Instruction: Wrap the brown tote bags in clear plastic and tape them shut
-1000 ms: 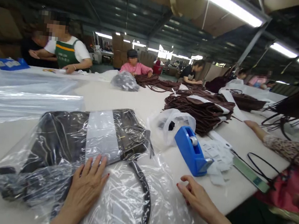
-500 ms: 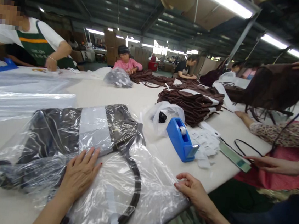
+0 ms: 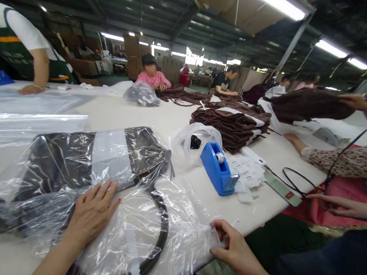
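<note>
Left hand lies flat, fingers spread, palm down on the clear bag; its grip is wide and holds nothing, only presses the film. Right hand is at the bag's open end near the desk edge, thumb and fingers pinched narrow on the loose film there. Inside the bag: a dark handbag with a pale paper band wrapped round its middle, lying flat on the near part of the desk. A dark strap curls out of the handbag under the film, between the two hands. Just beyond the bag's right end stands a blue tape dispenser, with a scatter of white tags beside it and a small white plastic bag behind. Farther back, a stack of brown bags. To the left, a pile of flat clear sheets. At the right, another person in a patterned sleeve rests one hand near a black cord and lifts a brown bag with the other. More people sit or stand along the far side of the desk.
</note>
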### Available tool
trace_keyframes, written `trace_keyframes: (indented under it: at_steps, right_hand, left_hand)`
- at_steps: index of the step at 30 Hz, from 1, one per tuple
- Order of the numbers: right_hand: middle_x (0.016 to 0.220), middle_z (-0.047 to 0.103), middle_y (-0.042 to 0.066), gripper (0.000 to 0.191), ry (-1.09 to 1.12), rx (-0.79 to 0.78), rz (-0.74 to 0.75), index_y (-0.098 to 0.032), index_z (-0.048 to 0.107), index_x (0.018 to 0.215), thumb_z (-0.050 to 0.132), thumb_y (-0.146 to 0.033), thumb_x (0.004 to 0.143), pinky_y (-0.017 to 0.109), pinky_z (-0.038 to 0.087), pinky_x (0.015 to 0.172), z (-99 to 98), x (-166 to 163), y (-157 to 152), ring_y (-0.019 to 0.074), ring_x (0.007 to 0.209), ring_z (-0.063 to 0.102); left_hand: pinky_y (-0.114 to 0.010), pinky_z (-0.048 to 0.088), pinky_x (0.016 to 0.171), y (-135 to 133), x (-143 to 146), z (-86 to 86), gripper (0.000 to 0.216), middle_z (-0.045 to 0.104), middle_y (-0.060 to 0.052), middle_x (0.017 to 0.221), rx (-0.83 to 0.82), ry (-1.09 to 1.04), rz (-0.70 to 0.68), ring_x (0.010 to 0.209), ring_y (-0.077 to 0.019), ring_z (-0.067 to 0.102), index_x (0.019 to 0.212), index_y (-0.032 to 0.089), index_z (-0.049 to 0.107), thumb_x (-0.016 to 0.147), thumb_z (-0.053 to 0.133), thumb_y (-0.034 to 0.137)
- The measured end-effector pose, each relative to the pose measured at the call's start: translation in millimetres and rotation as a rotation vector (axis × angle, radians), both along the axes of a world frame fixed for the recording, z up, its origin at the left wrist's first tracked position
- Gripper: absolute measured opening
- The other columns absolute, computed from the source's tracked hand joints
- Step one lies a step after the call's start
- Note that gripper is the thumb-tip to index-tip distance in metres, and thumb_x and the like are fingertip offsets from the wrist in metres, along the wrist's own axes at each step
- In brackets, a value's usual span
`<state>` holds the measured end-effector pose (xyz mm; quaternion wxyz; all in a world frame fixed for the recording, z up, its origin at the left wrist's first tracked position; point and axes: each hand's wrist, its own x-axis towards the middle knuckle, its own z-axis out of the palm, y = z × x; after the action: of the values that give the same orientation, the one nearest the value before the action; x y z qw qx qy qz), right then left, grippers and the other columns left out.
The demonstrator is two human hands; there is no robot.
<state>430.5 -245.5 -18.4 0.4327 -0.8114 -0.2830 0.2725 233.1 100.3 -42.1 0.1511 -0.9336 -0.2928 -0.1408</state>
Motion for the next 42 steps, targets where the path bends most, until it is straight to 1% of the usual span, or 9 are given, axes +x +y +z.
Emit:
trace_keyframes:
  at_steps: [7,11,15,21,26,30,34,38,42]
  right_hand:
    - [0.084,0.063,0.005,0.027,-0.403,0.085,-0.252,-0.019,0.058,0.097,0.049,-0.04,0.082,0.029,0.047,0.071,-43.3,-21.6,-2.0,0.0194,0.075,0.059]
    - [0.092,0.065,0.006,0.022,-0.519,0.112,-0.272,-0.021,0.06,0.094,0.045,-0.036,0.087,0.027,0.048,0.078,-57.7,-17.8,-13.4,0.0198,0.084,0.061]
    - [0.096,0.065,0.006,0.024,-0.548,0.077,-0.219,-0.021,0.057,0.103,0.046,-0.036,0.088,0.027,0.051,0.078,-58.4,-15.2,-25.4,0.0204,0.087,0.063]
    - [0.109,0.06,0.007,0.03,-0.787,0.144,0.004,-0.022,0.052,0.116,0.042,-0.02,0.088,0.03,0.051,0.087,-49.4,4.6,-48.8,0.0204,0.1,0.059]
    - [0.111,0.057,0.009,0.033,-1.032,0.23,0.255,-0.02,0.057,0.115,0.046,-0.012,0.086,0.031,0.05,0.088,-42.8,28.6,-40.0,0.0205,0.105,0.055]
    - [0.11,0.056,0.011,0.035,-1.076,0.285,0.435,-0.019,0.06,0.111,0.039,-0.005,0.086,0.032,0.05,0.087,-38.5,39.4,-24.7,0.0202,0.107,0.052]
    - [0.111,0.056,0.011,0.029,-1.041,0.309,0.512,-0.021,0.062,0.107,0.042,-0.01,0.088,0.03,0.051,0.084,-30.9,43.6,-18.5,0.0202,0.107,0.052]
    - [0.107,0.058,0.009,0.027,-0.945,0.343,0.495,-0.022,0.062,0.103,0.046,-0.01,0.086,0.023,0.053,0.076,-6.2,45.1,-7.0,0.0174,0.097,0.058]
    - [0.105,0.06,0.008,0.027,-0.863,0.434,0.51,-0.022,0.059,0.105,0.048,-0.008,0.084,0.022,0.052,0.08,36.2,42.6,33.0,0.0166,0.096,0.059]
  left_hand:
    - [-0.046,0.029,0.095,1.6,0.8,-2.6,0.051,0.042,-0.012,0.136,-0.013,-0.044,-0.029,0.126,-0.0328,0.032,0.133,0.016,0.036,0.089,0.024,0.039]
    - [-0.047,0.028,0.096,2.5,1.2,-4.4,0.052,0.04,-0.011,0.138,-0.018,-0.043,-0.035,0.126,-0.0324,0.031,0.134,0.017,0.034,0.089,0.025,0.039]
    - [-0.047,0.028,0.097,3.7,0.3,-6.8,0.052,0.04,-0.012,0.138,-0.015,-0.057,-0.026,0.127,-0.0325,0.03,0.135,0.016,0.033,0.089,0.026,0.04]
    - [-0.047,0.028,0.096,4.8,0.0,-8.6,0.052,0.042,-0.012,0.136,-0.017,-0.071,-0.037,0.126,-0.0325,0.031,0.134,0.017,0.035,0.088,0.027,0.04]
    - [-0.047,0.03,0.095,4.9,-0.1,-6.8,0.05,0.043,-0.012,0.136,-0.013,-0.054,-0.034,0.124,-0.0327,0.033,0.133,0.016,0.037,0.088,0.03,0.038]
    - [-0.046,0.031,0.095,4.6,-0.1,-5.3,0.05,0.043,-0.011,0.136,-0.001,-0.044,-0.033,0.125,-0.0319,0.034,0.133,0.017,0.036,0.088,0.033,0.038]
    - [-0.044,0.031,0.096,3.5,-0.9,-4.1,0.049,0.043,-0.01,0.137,-0.007,-0.032,-0.017,0.125,-0.0306,0.034,0.133,0.018,0.036,0.088,0.035,0.037]
    - [-0.044,0.03,0.097,2.5,-1.9,-3.0,0.049,0.043,-0.008,0.137,-0.015,-0.031,-0.007,0.125,-0.0293,0.034,0.133,0.02,0.036,0.088,0.035,0.037]
    - [-0.044,0.029,0.099,2.3,-2.9,-2.2,0.049,0.041,-0.007,0.138,-0.027,-0.02,-0.007,0.127,-0.0288,0.032,0.134,0.02,0.035,0.089,0.034,0.037]
